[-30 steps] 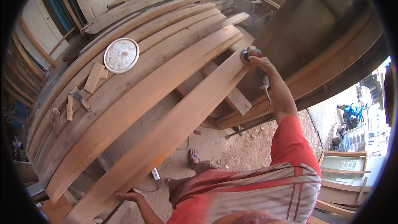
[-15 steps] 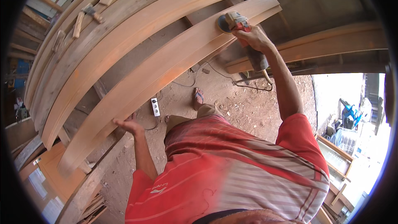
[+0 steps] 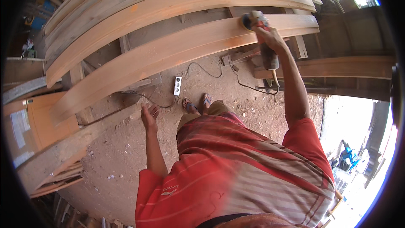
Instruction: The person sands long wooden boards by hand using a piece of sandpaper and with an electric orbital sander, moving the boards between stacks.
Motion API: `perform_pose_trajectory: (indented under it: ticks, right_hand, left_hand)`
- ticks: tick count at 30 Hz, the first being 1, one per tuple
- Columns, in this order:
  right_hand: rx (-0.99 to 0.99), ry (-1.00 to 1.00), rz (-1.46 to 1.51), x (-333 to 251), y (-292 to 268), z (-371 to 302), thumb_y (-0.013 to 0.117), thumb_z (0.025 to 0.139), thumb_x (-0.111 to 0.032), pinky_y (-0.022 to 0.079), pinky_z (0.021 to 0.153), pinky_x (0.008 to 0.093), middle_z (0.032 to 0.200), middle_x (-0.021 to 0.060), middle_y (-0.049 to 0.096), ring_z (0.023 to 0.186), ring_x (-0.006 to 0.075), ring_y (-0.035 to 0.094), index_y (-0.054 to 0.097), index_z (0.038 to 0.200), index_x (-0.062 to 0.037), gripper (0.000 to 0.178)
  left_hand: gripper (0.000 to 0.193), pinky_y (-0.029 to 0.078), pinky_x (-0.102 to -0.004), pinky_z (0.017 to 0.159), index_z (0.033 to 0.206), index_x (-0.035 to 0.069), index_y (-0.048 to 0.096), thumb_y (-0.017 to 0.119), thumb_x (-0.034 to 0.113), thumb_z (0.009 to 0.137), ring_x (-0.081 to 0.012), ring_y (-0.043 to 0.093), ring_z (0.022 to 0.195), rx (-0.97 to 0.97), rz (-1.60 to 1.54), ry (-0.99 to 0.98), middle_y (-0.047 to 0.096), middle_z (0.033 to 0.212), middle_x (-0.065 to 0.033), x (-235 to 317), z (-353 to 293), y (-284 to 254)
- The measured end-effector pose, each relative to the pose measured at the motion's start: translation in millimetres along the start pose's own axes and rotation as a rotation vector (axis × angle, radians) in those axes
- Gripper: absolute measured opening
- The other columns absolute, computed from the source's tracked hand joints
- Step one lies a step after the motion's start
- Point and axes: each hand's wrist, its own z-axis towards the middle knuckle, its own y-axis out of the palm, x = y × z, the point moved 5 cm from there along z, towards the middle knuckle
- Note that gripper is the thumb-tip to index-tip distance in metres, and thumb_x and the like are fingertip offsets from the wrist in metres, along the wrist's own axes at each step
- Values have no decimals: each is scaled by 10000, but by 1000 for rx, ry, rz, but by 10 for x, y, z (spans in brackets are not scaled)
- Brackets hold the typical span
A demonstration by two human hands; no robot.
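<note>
My right hand [image 3: 272,39] is wrapped round the red and dark body of an angle grinder [image 3: 268,57]. Its round sanding disc lies against the upper face of a long curved wooden board [image 3: 168,51], toward the board's right end. A cord runs down from the rear of the tool. My left hand [image 3: 149,116] hangs in the air below the board's near edge, with its fingers stretched out and nothing in it. The board rests on wooden supports at a slant.
More curved boards [image 3: 168,6] lie beyond this one. On the dirt floor, a white power strip [image 3: 177,86] and loose cable lie near my sandalled feet. A rough plank [image 3: 99,133] stretches at the left beside an orange-brown panel [image 3: 52,114]. A beam [image 3: 337,66] stands at right.
My left hand has come away from the board's near edge. The grinder is still on the board, now nearer its right end. The view has shifted, and both feet show.
</note>
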Motion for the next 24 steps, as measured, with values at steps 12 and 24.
perform_pose_trajectory:
  ticks: [12,24]
  right_hand:
    - [-158,-222,80,-783,1187,-279,674,836,-542,501,746,365,816,93,665,825,183,617,693,1002,10,576]
    - [-532,-383,-271,-2986,3433,-1592,615,835,-519,533,940,436,1059,262,712,1042,384,696,669,1143,20,623]
  left_hand:
    - [531,533,-374,896,1308,-6,506,539,439,1019,-247,661,1017,283,-135,-109,676,1156,-177,-669,-691,-1106]
    - [376,552,-287,716,1130,37,551,566,397,1025,-169,682,859,-97,148,80,685,1006,-97,-18,-48,-1063]
